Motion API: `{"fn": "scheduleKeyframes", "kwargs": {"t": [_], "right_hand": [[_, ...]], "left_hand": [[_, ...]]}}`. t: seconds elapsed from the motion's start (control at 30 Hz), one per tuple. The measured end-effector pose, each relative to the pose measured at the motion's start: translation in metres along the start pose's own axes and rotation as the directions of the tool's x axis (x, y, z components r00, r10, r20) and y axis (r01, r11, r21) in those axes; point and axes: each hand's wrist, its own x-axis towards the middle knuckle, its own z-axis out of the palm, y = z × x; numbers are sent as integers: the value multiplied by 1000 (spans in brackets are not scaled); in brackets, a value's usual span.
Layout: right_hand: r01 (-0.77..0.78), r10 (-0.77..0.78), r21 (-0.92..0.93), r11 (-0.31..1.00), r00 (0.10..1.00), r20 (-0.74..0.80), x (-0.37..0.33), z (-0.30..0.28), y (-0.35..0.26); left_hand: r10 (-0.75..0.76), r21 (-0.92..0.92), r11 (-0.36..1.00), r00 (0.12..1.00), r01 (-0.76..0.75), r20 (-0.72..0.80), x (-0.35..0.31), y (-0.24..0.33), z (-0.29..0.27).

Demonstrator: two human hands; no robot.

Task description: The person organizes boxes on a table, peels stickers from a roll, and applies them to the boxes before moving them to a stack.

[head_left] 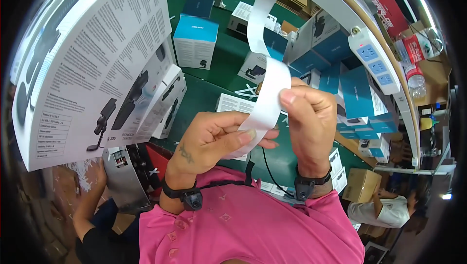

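A long, glossy white strip (278,81), plain on the side I see, hangs down in curls from the top of the view and runs between my hands. My left hand (206,140) pinches its lower end, thumb on top and fingers behind. Higher up, the thumb and bent fingers of my right hand (314,115) grip the strip's right edge. Both hands are over the green table (199,96). Beneath the strip lies a white printed box (236,103), partly hidden by my left hand and the strip.
Large white printed boxes (92,69) stand close on the left. A blue-and-white box (195,40) stands beyond; more blue boxes (357,91) are stacked right, under a shelf with a power strip (374,59). Co-workers are at lower left (104,230) and right (389,210).
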Motion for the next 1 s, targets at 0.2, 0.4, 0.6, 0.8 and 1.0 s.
{"fn": "scheduleKeyframes", "kwargs": {"t": [0.2,0.4,0.6,0.8,1.0], "right_hand": [[128,-138,-223,966,990,-28,-1,-11,-2],[-391,403,-109,914,904,143,5,-10,10],[-417,377,190,889,902,212,-3,-6,21],[288,-470,-772,566,882,-15,-5,-8,11],[642,-385,-742,191,745,545,-5,-17,4]], "left_hand": [[-40,-13,999,995,39,-97,-2,1,3],[-113,-15,993,993,114,45,-10,-1,2],[-52,43,998,998,52,19,-10,-8,2],[-13,116,993,979,37,-201,-5,-8,4],[10,725,676,982,132,-188,3,3,1]]}}
